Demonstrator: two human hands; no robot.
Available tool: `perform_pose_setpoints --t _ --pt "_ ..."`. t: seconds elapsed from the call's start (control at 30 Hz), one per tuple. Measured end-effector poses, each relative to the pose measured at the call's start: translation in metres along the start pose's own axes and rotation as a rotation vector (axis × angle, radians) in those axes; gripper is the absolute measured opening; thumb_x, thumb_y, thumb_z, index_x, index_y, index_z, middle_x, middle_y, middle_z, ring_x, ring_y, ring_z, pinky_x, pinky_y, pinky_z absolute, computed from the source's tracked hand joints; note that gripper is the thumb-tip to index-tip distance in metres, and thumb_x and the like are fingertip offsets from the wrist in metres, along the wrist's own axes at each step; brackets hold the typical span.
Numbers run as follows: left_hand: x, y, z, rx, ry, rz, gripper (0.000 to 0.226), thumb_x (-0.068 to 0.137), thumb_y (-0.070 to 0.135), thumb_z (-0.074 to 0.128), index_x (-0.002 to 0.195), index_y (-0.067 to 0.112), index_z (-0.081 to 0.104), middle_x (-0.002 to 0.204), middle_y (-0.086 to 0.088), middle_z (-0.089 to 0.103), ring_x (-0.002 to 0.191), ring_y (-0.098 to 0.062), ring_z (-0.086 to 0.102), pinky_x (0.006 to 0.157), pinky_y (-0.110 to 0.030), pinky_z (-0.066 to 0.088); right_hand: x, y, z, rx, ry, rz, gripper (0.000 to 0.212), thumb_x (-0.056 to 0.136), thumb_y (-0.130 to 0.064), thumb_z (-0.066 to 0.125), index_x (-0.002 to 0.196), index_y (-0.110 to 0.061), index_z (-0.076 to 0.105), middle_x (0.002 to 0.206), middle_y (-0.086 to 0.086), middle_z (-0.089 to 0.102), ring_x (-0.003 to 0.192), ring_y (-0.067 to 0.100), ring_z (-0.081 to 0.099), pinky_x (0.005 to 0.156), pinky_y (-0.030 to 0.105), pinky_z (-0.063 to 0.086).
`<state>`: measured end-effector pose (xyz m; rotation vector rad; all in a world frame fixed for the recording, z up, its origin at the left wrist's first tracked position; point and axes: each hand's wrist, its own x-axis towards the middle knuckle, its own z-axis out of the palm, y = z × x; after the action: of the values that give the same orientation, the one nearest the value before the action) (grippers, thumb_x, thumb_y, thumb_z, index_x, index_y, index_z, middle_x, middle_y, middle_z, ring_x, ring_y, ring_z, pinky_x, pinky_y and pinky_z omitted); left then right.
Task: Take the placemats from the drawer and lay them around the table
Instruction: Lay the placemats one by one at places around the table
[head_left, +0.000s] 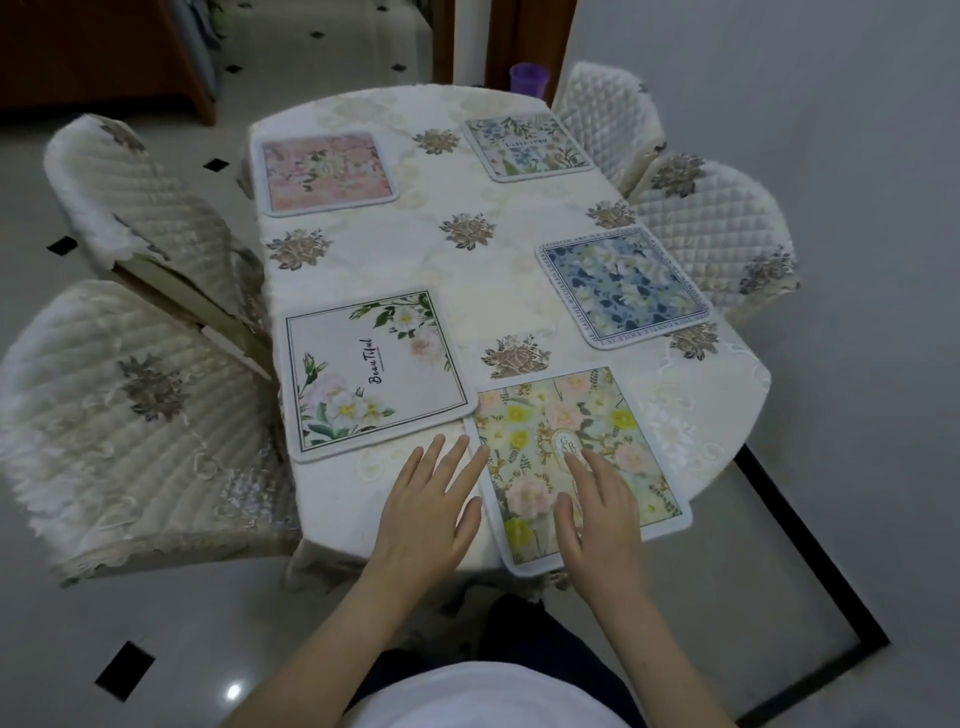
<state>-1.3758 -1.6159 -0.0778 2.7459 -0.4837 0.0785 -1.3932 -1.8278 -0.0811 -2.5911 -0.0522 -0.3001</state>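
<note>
Several floral placemats lie flat on the cream tablecloth of the oval table (415, 270). A pink one (326, 171) is far left, a pale blue one (524, 145) far right, a dark blue one (626, 286) mid right. A white mat reading "Beautiful" (374, 374) lies near left. A yellow-flowered mat (561, 415) sits at the near end, its corner beside the white mat. My right hand (597, 509) rests flat on the yellow mat, fingers apart. My left hand (431, 504) hovers open over bare cloth just left of that mat.
Quilted cream chairs flank the table: two on the left (150, 208) (130, 426) and two on the right (608, 109) (722, 228). A purple cup (529, 78) stands beyond the far end. A grey wall runs close along the right; tiled floor surrounds the table.
</note>
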Motion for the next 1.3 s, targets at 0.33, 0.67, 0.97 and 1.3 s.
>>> perform_pose_setpoints --t 0.33,0.67,0.97,1.3 --pt "0.050 0.048 0.063 -0.071 -0.092 -0.371 0.056 0.094 0.040 0.026 0.143 0.018 0.043 0.144 -0.017 0.045 0.132 -0.035 0.043 0.109 -0.045 0.035 0.076 0.105 -0.016 0.010 -0.131 0.008 0.047 0.097 -0.030 0.033 0.133 -0.008 0.054 0.137 0.015 0.051 0.126 0.031 0.047 0.102 0.046 0.041" --pt "0.081 0.073 0.118 -0.089 -0.256 -0.744 0.062 0.083 0.038 0.028 0.130 0.006 0.051 0.123 -0.037 0.047 0.097 -0.045 0.048 0.081 -0.048 0.045 0.120 0.184 0.006 -0.230 -0.594 0.096 0.049 0.097 -0.042 0.030 0.140 -0.024 0.043 0.148 0.021 0.031 0.127 0.039 0.031 0.100 0.050 0.034" --pt "0.102 0.071 0.096 -0.708 -0.153 -0.993 0.056 0.078 0.005 0.064 0.128 0.023 0.048 0.120 -0.004 0.045 0.088 -0.018 0.049 0.071 -0.022 0.044 0.143 0.198 -0.009 0.282 -0.622 0.352 0.040 0.091 -0.013 0.055 0.131 -0.018 0.053 0.126 0.009 0.053 0.108 0.022 0.051 0.084 0.025 0.036" --pt "0.104 0.084 0.088 -1.046 -0.012 -1.001 0.051 0.077 -0.003 0.066 0.120 0.024 0.060 0.121 -0.001 0.059 0.105 -0.019 0.059 0.071 -0.017 0.049 0.172 0.218 -0.054 0.632 -0.582 0.470 0.043 0.079 0.006 0.067 0.116 -0.015 0.069 0.120 0.003 0.064 0.094 -0.001 0.062 0.068 0.009 0.051"
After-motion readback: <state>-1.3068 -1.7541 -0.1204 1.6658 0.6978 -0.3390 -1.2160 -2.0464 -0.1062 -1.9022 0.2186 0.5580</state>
